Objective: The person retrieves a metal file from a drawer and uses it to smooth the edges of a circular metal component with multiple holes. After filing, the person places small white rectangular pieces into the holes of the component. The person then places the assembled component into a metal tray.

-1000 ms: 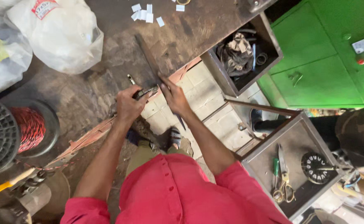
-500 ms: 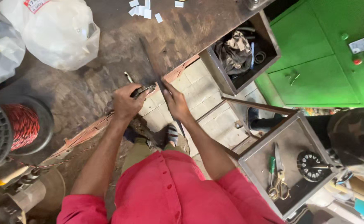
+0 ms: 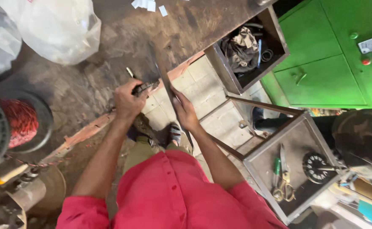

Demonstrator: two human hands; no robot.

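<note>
While the left hand (image 3: 128, 101) clamps a dark tool (image 3: 145, 87) at the workbench (image 3: 88, 85) edge, the right hand (image 3: 186, 112) grips a long flat metal strip (image 3: 164, 74) just beside it.

We observe a dark, worn desk (image 3: 88, 85) beyond the fingers, a pale tiled floor (image 3: 203, 85) beneath them, a green metal cabinet (image 3: 326, 63) to their right, and an open metal drawer (image 3: 275, 51) just beside it.

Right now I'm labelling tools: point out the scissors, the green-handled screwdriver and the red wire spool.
scissors (image 3: 284, 178), head view, blades above the handles
green-handled screwdriver (image 3: 277, 166), head view, green handle
red wire spool (image 3: 19, 121), head view, red winding
</note>
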